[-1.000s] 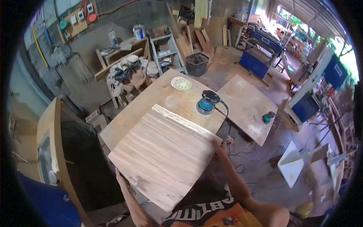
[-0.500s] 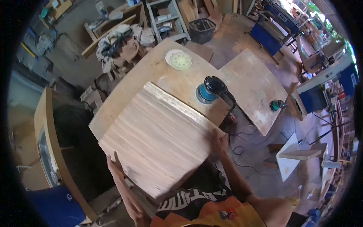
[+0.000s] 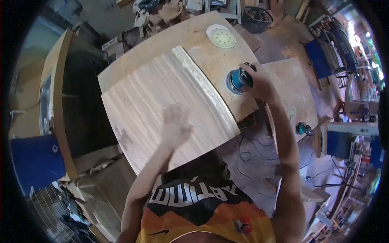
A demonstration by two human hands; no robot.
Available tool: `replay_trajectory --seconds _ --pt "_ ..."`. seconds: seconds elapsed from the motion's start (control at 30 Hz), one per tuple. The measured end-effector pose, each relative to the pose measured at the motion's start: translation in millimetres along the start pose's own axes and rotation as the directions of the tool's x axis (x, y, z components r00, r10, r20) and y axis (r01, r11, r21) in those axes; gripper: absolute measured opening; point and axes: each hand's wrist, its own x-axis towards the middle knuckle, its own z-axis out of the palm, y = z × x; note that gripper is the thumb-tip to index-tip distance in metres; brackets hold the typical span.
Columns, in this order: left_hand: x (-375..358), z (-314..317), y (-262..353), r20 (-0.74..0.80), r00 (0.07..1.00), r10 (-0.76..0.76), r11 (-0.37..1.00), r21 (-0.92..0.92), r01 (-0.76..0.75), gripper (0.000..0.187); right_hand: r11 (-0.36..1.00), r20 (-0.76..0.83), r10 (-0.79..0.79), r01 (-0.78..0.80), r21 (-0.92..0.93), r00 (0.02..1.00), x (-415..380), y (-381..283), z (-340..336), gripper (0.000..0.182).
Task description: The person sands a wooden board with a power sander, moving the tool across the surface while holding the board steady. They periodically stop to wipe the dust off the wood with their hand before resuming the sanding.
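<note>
A pale, streaky-grained wooden board (image 3: 150,93) with a rough live edge lies on the worktable (image 3: 133,67). Over the middle of the board, my left hand (image 3: 177,125) is stretched out with its fingers spread, slightly blurred, and holds nothing. To the right of the live edge, a blue and black orbital sander (image 3: 236,81) stands on the worktable. My right hand (image 3: 261,83) is wrapped round the sander's black top, hiding part of it. Round sanding discs (image 3: 223,38) with holes lie at the table's far corner.
A second, lower panel (image 3: 291,81) to the right carries a smaller green sander (image 3: 302,128). Power cords (image 3: 245,156) loop across the floor below. A wooden-framed cabinet (image 3: 65,105) stands at the left, and a black basket (image 3: 257,19) sits at the back.
Both hands have let go of the board's edges. My right hand has reached forward onto the sander, and my left has moved over the board. The view has shifted, and the board lies turned slightly.
</note>
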Motion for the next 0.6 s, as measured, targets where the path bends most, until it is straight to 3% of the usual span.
replay_trajectory --seconds 0.07,0.17,0.23,0.3,0.4,0.5,0.6 --pt "-24 43 54 0.046 0.960 0.275 0.946 -0.192 -0.262 0.071 0.996 0.030 -0.089 0.090 -0.019 0.996 16 9 3 0.069" --pt "-47 73 101 -0.010 0.895 0.445 0.877 -0.194 -0.439 0.068 0.991 0.033 -0.095 0.098 -0.095 0.995 23 13 16 0.065" --pt "-47 65 97 0.009 0.930 0.366 0.871 -0.354 -0.340 0.061 0.996 0.058 -0.023 0.028 -0.084 0.998 26 2 12 0.063" --pt "-38 42 86 0.018 0.975 0.223 0.791 -0.588 -0.170 0.060 0.987 -0.011 -0.152 0.151 -0.059 0.988 13 -24 -6 0.057" --pt "-37 56 66 -0.104 0.987 0.123 0.989 -0.072 -0.131 0.065 0.970 -0.021 -0.241 0.242 0.037 0.970 -18 -62 -20 0.053" --pt "-36 59 74 -0.145 0.989 0.012 0.986 -0.160 -0.036 0.071 0.949 0.065 -0.307 0.301 0.088 0.949 -38 -85 -14 0.052" --pt "-46 62 78 -0.262 0.953 -0.149 0.988 -0.080 0.132 0.075 0.943 0.219 -0.332 0.323 0.077 0.918 -61 -114 1 0.052"
